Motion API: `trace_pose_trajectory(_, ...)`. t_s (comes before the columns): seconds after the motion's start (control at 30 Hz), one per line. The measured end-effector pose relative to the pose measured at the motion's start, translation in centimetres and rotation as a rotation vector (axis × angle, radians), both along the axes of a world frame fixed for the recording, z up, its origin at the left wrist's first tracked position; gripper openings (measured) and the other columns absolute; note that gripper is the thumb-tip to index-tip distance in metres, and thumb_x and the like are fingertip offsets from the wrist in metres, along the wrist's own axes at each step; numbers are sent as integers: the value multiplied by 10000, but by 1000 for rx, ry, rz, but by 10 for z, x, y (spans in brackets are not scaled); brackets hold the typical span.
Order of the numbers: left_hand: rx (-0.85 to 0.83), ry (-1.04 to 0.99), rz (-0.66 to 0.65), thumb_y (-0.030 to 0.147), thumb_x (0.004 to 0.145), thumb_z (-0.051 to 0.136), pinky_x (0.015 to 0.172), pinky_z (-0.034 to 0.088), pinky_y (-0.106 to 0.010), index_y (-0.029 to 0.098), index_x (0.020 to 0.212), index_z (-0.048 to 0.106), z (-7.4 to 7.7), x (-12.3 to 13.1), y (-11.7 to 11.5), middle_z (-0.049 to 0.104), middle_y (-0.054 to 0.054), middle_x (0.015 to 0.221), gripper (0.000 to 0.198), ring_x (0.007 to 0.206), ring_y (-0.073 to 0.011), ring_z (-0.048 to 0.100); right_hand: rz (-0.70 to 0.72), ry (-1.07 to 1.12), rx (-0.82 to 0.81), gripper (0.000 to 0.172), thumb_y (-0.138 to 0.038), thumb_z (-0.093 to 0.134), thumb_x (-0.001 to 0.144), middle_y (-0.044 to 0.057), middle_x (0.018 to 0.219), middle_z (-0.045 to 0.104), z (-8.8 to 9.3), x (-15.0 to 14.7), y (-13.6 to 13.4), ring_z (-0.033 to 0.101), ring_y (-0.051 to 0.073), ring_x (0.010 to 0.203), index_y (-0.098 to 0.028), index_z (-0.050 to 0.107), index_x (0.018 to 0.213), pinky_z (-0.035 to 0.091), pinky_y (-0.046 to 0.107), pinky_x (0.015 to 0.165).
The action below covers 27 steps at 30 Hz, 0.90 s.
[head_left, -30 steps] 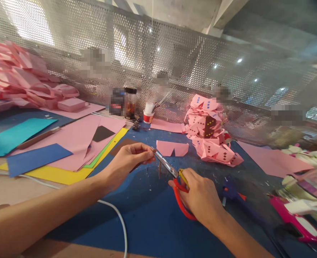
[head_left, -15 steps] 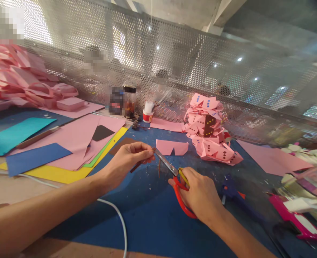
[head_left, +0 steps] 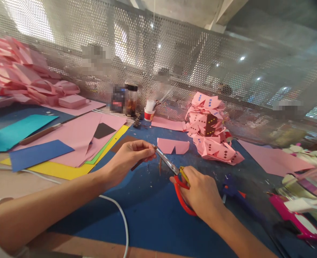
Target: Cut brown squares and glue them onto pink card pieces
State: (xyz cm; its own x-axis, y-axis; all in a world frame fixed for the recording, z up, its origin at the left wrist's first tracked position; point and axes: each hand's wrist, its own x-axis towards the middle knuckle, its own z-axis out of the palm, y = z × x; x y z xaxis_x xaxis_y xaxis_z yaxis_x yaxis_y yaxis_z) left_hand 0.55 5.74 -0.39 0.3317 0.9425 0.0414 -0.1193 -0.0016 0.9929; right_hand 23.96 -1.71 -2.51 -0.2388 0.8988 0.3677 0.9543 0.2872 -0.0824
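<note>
Left hand (head_left: 128, 157): grip pinched on a brown paper strip (head_left: 135, 165), centre of the blue bench (head_left: 153, 222).
Right hand (head_left: 201, 193): grip closed through the red handles of the scissors (head_left: 171, 167).
Scissors: blades nearly together, pointing to 10 o'clock, tips meeting the strip.
Pink paper pile (head_left: 210, 132): at 1 o'clock from the scissors, well apart.
</note>
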Motion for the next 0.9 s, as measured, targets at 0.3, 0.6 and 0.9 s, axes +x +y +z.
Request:
trace_pose_trajectory(0.3, -12, -47, -15, 343, 787, 775, 581, 366, -223, 173, 770, 681, -3, 0, 3, 658, 4, 734, 195, 649, -97, 536, 2, -18, 46, 317, -490, 532, 971, -8, 743, 625, -2, 1, 1, 610, 152, 584, -213, 552, 820, 254, 293, 544)
trace_pose_trajectory(0.6, 14, 65, 15, 418, 801, 745, 532, 293, -250, 188, 813, 689, 1, -1, 4, 698, -8, 761, 237, 635, -117, 545, -9, -6, 58, 336, -499, 508, 976, 1, 727, 642, 2, 2, 0, 603, 152, 548, -213, 551, 805, 246, 290, 535)
trace_pose_trajectory(0.9, 22, 94, 8, 406, 822, 728, 591, 324, -264, 182, 811, 688, -3, -3, 5, 704, -19, 786, 227, 685, -125, 560, -19, 6, 43, 354, -507, 511, 971, -4, 698, 631, 1, 5, 2, 576, 145, 528, -215, 543, 772, 229, 285, 533)
